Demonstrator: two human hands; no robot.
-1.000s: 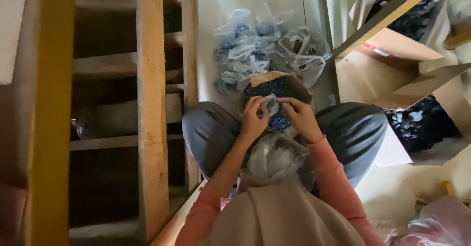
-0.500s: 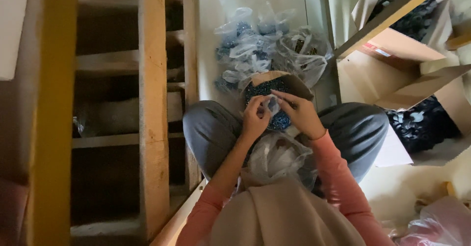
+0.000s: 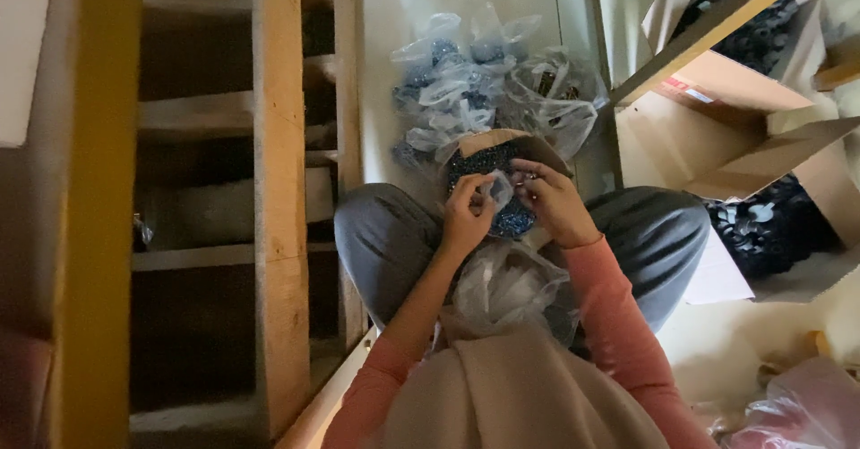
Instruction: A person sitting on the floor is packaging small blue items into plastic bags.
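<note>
Holding a small clear plastic bag (image 3: 495, 187) between both hands above the lap: left hand (image 3: 466, 218) pinches its near edge with fingertips closed on the film; right hand (image 3: 553, 201) pinches the opposite edge, fingers curled. Bag sits directly over a cardboard box (image 3: 502, 145) filled with small dark blue pieces, resting between the knees. Pile of filled clear bags (image 3: 488, 77) lies on the floor just beyond. Crumpled plastic (image 3: 511, 288) rests in the lap. Wooden shelving (image 3: 278, 189) stands at left.
</note>
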